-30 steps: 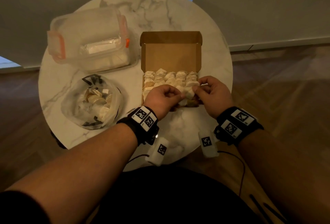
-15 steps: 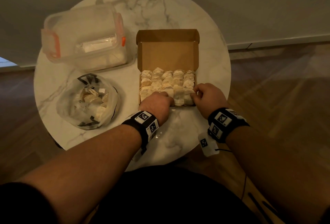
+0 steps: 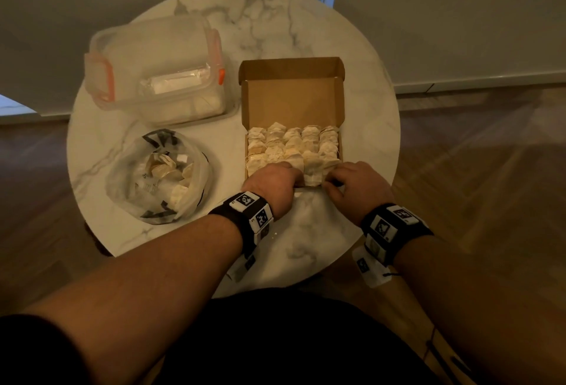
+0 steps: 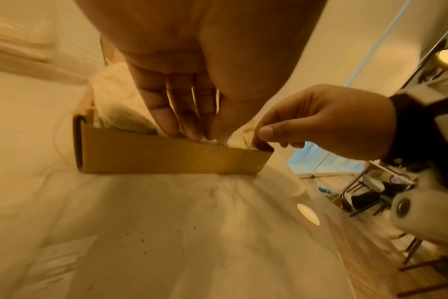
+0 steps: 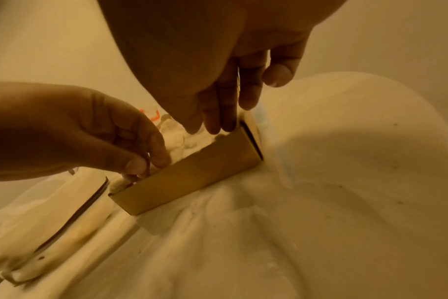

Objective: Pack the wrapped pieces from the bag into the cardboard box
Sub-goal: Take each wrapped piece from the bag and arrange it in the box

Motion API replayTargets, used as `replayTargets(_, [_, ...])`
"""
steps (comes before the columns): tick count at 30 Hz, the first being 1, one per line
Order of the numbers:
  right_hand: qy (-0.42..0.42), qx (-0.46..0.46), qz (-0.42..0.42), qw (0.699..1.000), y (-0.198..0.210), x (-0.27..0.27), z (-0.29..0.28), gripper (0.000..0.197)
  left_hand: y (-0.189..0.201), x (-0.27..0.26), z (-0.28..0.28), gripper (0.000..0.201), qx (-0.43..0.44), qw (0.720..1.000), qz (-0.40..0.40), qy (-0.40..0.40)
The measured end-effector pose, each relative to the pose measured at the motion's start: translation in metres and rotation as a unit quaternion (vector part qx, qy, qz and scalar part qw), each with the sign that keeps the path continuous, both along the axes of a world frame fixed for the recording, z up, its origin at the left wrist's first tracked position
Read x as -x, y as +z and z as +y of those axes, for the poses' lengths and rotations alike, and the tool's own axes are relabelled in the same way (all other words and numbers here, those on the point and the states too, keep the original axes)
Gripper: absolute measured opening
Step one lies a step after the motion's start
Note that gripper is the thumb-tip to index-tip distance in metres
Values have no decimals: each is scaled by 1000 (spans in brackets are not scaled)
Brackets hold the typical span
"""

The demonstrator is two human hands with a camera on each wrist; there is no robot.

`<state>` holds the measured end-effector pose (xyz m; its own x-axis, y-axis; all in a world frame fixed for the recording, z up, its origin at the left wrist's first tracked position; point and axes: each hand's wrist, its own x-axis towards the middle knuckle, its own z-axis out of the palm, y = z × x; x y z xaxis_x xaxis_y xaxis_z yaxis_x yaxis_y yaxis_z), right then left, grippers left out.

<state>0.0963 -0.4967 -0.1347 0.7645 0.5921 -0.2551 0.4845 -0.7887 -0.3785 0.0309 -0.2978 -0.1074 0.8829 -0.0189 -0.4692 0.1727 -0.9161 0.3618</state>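
Observation:
The open cardboard box (image 3: 291, 99) stands on the round marble table, its near part filled with rows of pale wrapped pieces (image 3: 294, 145). Both hands are at the box's near wall (image 4: 166, 157). My left hand (image 3: 275, 180) points its fingertips (image 4: 192, 131) down into the front row and pinches a wrapped piece against the wall. At the near right corner my right hand (image 3: 352, 180) pinches a wrapped piece (image 4: 246, 131) between thumb and fingers. Another piece (image 3: 314, 174) shows between the two hands. The clear plastic bag (image 3: 159, 176) with more pieces lies left of the box.
A clear lidded plastic container (image 3: 156, 69) with orange clips sits at the back left of the table (image 3: 306, 26). The box lid stands upright at the far side. A wooden floor surrounds the table, and a wall runs behind it.
A second ago both hands held a piece just above the front of the box. They have since dropped to the near wall, and the front row now looks fuller.

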Motion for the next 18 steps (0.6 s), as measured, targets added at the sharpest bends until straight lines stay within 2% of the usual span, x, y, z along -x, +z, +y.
replayTargets(3, [-3,-24,-12,1000,9,-1,5,24,20,9,13,29,25,998,-50,15])
replayTargets(5, [-3,-56,-23,998,18,2,15,17,35,19,35,24,38,992,-105,67])
replayTargets(8, [-7,-112,-7,994,36,13,47,9,52,38,96,19,22,960,-209,186])
replayTargets(10, [3,-131,33,991,47,22,77,12,57,51,145,19,-13,931,-258,257])
replayTargets(12, [34,-137,69,988,56,36,111,17,58,62,186,27,-53,925,-226,302])
replayTargets(14, [68,-130,111,983,61,53,149,20,55,71,213,44,-47,931,-106,347])
replayTargets(16, [83,-106,154,979,63,70,186,25,45,82,230,48,1,929,5,369])
replayTargets(18, [78,-78,184,977,61,84,216,30,35,96,239,49,76,923,40,375])
